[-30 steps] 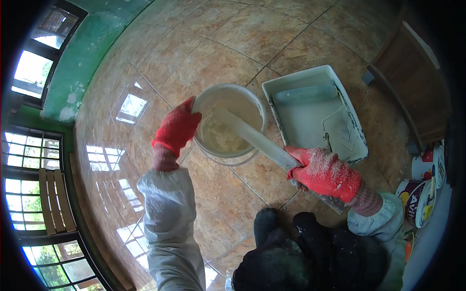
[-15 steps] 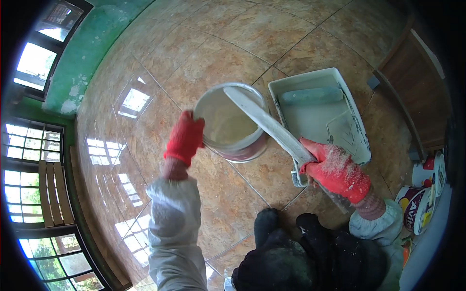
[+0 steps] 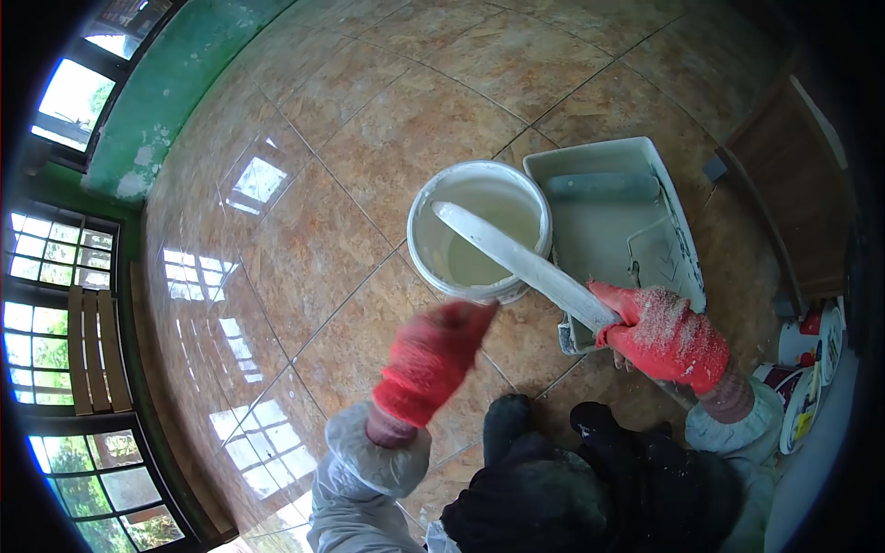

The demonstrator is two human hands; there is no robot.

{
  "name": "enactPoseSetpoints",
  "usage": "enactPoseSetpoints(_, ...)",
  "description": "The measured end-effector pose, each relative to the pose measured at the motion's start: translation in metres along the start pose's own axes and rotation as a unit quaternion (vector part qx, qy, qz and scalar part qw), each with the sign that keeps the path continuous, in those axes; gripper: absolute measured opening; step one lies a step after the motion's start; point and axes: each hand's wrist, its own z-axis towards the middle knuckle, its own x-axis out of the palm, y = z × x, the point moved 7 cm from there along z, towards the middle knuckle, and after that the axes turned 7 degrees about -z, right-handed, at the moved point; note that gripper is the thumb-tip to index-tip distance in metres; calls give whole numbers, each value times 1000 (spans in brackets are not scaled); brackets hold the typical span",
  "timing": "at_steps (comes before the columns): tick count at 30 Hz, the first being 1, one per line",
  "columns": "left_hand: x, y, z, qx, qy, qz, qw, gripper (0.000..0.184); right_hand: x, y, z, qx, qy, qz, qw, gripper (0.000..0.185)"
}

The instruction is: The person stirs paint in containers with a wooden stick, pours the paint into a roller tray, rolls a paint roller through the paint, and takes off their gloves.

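Your right fingers (image 3: 619, 337) were closed around the stick (image 3: 525, 264) over the bucket (image 3: 418, 235); your left fingers (image 3: 458, 320) blurred, their opening unclear.

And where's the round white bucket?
In the head view, the round white bucket stands on the brown tiled floor, just left of the white rectangular paint tray.

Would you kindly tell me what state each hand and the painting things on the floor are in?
Bucket: upright, open-topped, pale contents inside.
Stick: whitish, slanting over the bucket's mouth.
Right hand: red-gloved, white-dusted, closed around the stick.
Left hand: red-gloved, near the bucket, blurred; finger state unclear.
Tray: flat on the floor, rim smeared.
Roller: lying in the tray.
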Motion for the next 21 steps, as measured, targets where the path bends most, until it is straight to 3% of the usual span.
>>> enactPoseSetpoints(1,-23,-33,4,258,-94,87,958,23,4,-4,-3,34,32,36,998,50)
enactPoseSetpoints(4,-55,-113,26,438,-233,242,833,26,6,-1,-6,6,5,-9,1000,47)
enactPoseSetpoints(5,-61,-128,50,377,-247,268,851,32,5,1,-7,6,4,-11,1000,47)
enactPoseSetpoints(7,-64,-143,100,364,-227,295,854,35,5,4,-9,22,21,15,999,44)
enactPoseSetpoints(9,-41,-153,136,385,-98,355,846,36,8,2,-9,18,22,5,1000,48)
enactPoseSetpoints(10,-37,-156,144,386,-96,354,846,36,8,1,-10,12,22,-5,1000,55)
enactPoseSetpoints(12,-2,-142,155,334,97,421,838,39,9,-2,-11,19,27,3,999,55)
enactPoseSetpoints(16,-3,-130,157,248,92,443,857,50,12,-8,-13,39,39,5,998,57)
enactPoseSetpoints(18,-6,-125,153,296,121,533,784,50,8,-11,-16,41,19,-14,999,57)
enactPoseSetpoints(19,-8,-121,147,292,119,535,784,50,4,-13,-18,42,-4,-34,999,58)
enactPoseSetpoints(21,-26,-104,131,180,45,482,856,52,-2,-17,-23,43,-7,-45,998,58)
